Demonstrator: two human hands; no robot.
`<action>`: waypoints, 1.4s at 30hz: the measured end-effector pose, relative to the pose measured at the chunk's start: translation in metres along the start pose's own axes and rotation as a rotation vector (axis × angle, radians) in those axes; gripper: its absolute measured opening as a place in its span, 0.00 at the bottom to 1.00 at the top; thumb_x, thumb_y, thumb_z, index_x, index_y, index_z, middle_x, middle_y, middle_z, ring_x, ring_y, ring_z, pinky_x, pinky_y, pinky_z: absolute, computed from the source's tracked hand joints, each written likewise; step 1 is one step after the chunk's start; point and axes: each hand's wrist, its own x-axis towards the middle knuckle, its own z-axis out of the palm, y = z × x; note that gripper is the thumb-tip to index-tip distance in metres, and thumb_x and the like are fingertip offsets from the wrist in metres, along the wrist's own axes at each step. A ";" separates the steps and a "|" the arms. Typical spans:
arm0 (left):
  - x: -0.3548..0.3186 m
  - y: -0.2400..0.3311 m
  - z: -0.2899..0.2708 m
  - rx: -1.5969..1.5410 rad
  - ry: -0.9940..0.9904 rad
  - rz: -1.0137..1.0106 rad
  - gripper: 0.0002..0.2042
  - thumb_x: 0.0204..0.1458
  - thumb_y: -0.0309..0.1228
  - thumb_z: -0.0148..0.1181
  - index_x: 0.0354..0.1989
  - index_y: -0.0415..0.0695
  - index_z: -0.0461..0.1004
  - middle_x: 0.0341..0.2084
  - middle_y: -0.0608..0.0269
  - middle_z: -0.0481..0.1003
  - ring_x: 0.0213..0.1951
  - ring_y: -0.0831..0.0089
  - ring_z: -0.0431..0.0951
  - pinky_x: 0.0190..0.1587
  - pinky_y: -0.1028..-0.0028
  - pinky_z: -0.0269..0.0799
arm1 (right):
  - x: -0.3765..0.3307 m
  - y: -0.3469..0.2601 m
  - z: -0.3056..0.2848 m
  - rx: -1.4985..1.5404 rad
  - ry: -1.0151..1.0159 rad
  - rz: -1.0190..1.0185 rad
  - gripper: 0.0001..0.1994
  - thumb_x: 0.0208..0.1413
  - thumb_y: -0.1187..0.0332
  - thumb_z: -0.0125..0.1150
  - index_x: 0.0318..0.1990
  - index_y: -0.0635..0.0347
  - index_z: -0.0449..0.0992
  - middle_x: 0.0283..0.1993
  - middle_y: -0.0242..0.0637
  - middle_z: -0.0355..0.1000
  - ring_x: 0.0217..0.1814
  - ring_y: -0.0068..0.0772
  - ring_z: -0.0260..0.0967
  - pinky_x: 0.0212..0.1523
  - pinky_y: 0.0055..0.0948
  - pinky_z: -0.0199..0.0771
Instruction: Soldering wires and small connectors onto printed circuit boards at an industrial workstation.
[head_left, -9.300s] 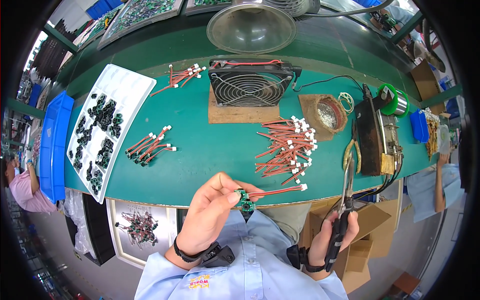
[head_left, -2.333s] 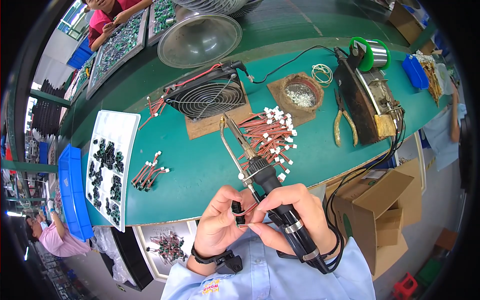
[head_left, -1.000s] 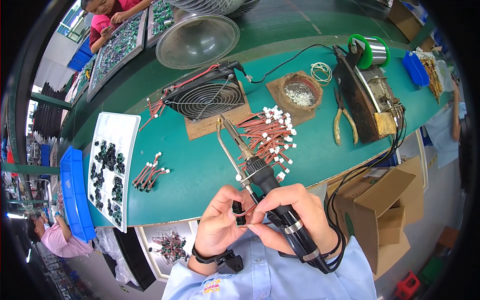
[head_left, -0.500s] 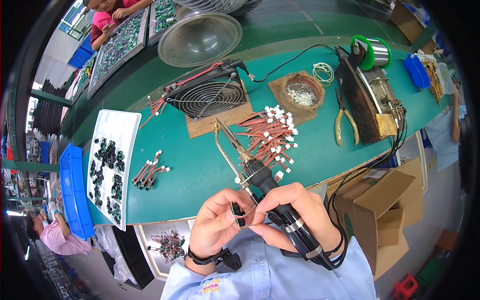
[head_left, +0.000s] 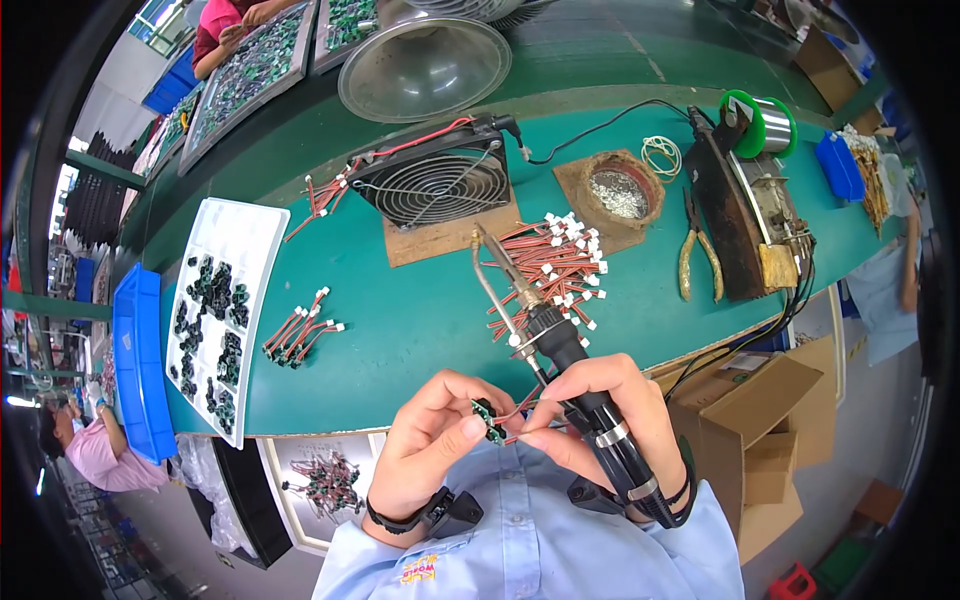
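My left hand (head_left: 430, 435) pinches a small green circuit board (head_left: 488, 421) between thumb and fingers, just past the bench's near edge. A soldering iron (head_left: 562, 345) with a thin feed tube along its side lies in my right hand (head_left: 625, 410), its tip pointing away over the bench. The fingertips of that same hand also pinch the red wires (head_left: 515, 414) at the board. A pile of red wires with white connectors (head_left: 560, 255) lies beyond the iron. To the left, a smaller bunch of wired boards (head_left: 298, 338) rests on the green bench.
A white tray (head_left: 262, 225) of small dark parts and a blue bin (head_left: 140, 365) stand left. Beyond are a fan (head_left: 435, 185), a round dish (head_left: 648, 205), pliers (head_left: 715, 262) and a solder spool (head_left: 772, 128). Cardboard boxes (head_left: 735, 400) stand at right. Co-workers sit at left.
The board in my left hand has turned, so its green face shows more. My right hand and the iron have shifted slightly right with the view. Both hands keep their hold.
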 end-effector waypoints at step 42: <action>0.014 -0.026 -0.027 0.592 0.378 0.286 0.04 0.57 0.23 0.45 0.38 0.40 0.59 0.45 0.54 0.66 0.46 0.65 0.74 0.49 0.70 0.65 | -0.056 0.028 0.000 -0.487 0.079 -0.212 0.20 0.34 0.61 0.71 0.39 0.54 0.74 0.28 0.31 0.72 0.31 0.31 0.68 0.48 0.38 0.56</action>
